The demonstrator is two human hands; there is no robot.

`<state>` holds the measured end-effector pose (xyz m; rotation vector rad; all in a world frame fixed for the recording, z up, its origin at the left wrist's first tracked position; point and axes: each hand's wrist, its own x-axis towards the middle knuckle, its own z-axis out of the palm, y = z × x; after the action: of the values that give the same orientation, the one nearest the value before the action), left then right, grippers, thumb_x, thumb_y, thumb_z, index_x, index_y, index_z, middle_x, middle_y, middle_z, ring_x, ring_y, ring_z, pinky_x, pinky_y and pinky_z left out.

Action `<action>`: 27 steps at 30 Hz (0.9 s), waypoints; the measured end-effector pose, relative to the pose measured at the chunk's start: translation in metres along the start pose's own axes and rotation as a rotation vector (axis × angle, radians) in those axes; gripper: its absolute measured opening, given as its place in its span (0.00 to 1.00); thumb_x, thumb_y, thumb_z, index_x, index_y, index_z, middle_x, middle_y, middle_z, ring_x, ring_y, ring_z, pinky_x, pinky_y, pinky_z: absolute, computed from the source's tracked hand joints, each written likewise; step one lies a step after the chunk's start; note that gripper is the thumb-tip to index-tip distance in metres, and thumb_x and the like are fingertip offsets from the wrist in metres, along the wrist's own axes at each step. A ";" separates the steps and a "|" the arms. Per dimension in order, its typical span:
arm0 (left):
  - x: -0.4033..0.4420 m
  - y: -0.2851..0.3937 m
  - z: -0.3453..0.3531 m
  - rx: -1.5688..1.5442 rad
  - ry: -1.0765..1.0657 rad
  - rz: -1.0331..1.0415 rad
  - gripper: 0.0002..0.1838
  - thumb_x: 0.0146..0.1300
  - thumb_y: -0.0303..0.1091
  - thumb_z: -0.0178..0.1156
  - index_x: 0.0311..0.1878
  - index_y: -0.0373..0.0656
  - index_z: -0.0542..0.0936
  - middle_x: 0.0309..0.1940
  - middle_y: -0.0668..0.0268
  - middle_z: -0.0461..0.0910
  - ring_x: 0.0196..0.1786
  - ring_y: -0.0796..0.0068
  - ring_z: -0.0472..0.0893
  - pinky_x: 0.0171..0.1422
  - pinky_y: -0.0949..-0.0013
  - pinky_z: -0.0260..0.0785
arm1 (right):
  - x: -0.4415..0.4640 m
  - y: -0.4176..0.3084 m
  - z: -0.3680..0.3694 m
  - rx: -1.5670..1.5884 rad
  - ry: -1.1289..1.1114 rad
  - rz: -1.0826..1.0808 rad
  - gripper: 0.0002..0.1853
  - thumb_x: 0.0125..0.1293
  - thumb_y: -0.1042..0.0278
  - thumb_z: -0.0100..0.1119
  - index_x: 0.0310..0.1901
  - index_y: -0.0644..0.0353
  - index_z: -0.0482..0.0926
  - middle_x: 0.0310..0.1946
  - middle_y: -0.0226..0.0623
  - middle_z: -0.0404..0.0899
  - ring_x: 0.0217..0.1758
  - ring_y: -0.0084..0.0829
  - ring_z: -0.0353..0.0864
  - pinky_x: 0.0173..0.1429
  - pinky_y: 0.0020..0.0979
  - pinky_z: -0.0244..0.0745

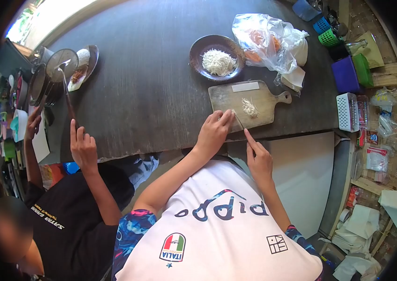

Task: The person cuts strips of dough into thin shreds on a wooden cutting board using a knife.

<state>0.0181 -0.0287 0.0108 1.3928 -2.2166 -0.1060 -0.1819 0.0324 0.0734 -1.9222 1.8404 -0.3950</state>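
On the wooden cutting board [218, 93], my left hand [213, 133] has its fingers bunched near the front edge, pressing down on something small and pale that they mostly hide. My right hand [259, 161] is wrapped round a knife [239, 122], its index finger stretched along the back. The blade points away from me, just right of my left fingertips. A little pile of thin pale shreds [250, 108] lies on the board beyond the knife. Behind it is a flat white strip [245, 86]. A dark bowl [195, 63] of white shreds [218, 62] stands behind the board.
A clear plastic bag [259, 35] with orange contents sits back right. At left, a co-worker in black [76, 206] holds utensils over a strainer [62, 63], beside a plate [94, 58]. Baskets [347, 112] and shelves line the right wall. The dark table's [147, 93] front edge is close to me.
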 end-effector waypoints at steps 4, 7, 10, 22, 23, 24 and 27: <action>0.001 0.000 0.002 0.000 -0.014 -0.001 0.30 0.61 0.28 0.68 0.69 0.37 0.84 0.64 0.66 0.79 0.63 0.65 0.78 0.69 0.63 0.76 | 0.004 0.000 0.004 -0.014 -0.007 0.001 0.30 0.81 0.64 0.59 0.80 0.24 0.75 0.31 0.40 0.78 0.36 0.47 0.86 0.45 0.50 0.82; 0.001 0.001 0.000 0.001 0.003 -0.010 0.28 0.63 0.29 0.65 0.68 0.36 0.83 0.63 0.66 0.79 0.62 0.66 0.78 0.68 0.65 0.76 | 0.021 -0.001 0.013 0.035 0.010 -0.039 0.30 0.81 0.64 0.59 0.80 0.24 0.75 0.32 0.41 0.79 0.36 0.48 0.86 0.45 0.51 0.82; 0.001 0.006 -0.001 0.018 0.004 -0.007 0.26 0.64 0.30 0.63 0.67 0.36 0.83 0.62 0.67 0.78 0.62 0.67 0.78 0.68 0.65 0.76 | 0.022 -0.001 0.012 0.055 0.019 -0.060 0.31 0.81 0.65 0.59 0.81 0.24 0.74 0.32 0.41 0.79 0.36 0.47 0.86 0.45 0.51 0.82; 0.000 0.001 0.005 -0.023 0.006 -0.020 0.30 0.61 0.27 0.67 0.70 0.38 0.83 0.64 0.66 0.80 0.62 0.64 0.79 0.69 0.63 0.77 | 0.003 0.000 0.001 0.021 0.019 -0.005 0.29 0.81 0.66 0.60 0.79 0.25 0.77 0.30 0.40 0.77 0.33 0.45 0.84 0.42 0.48 0.81; 0.000 0.001 0.005 -0.016 0.008 -0.020 0.30 0.61 0.27 0.67 0.69 0.38 0.83 0.64 0.66 0.80 0.62 0.64 0.79 0.69 0.62 0.77 | 0.003 -0.001 0.002 0.006 0.009 0.004 0.29 0.81 0.66 0.60 0.79 0.25 0.77 0.30 0.40 0.78 0.33 0.44 0.84 0.42 0.48 0.81; 0.000 0.001 0.004 -0.018 0.010 -0.020 0.30 0.61 0.27 0.67 0.69 0.38 0.84 0.64 0.66 0.80 0.62 0.64 0.79 0.69 0.62 0.77 | 0.003 0.000 0.002 0.004 0.010 0.000 0.29 0.81 0.65 0.60 0.79 0.25 0.77 0.31 0.40 0.78 0.33 0.45 0.85 0.42 0.48 0.81; 0.000 0.002 0.002 -0.024 0.009 -0.028 0.29 0.61 0.27 0.67 0.69 0.38 0.84 0.63 0.67 0.80 0.62 0.64 0.79 0.69 0.62 0.77 | 0.001 0.002 0.005 0.015 0.010 -0.016 0.29 0.81 0.65 0.60 0.79 0.26 0.77 0.31 0.41 0.79 0.34 0.46 0.85 0.42 0.48 0.81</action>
<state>0.0155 -0.0278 0.0094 1.4086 -2.1821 -0.1347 -0.1816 0.0320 0.0680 -1.9298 1.8243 -0.4225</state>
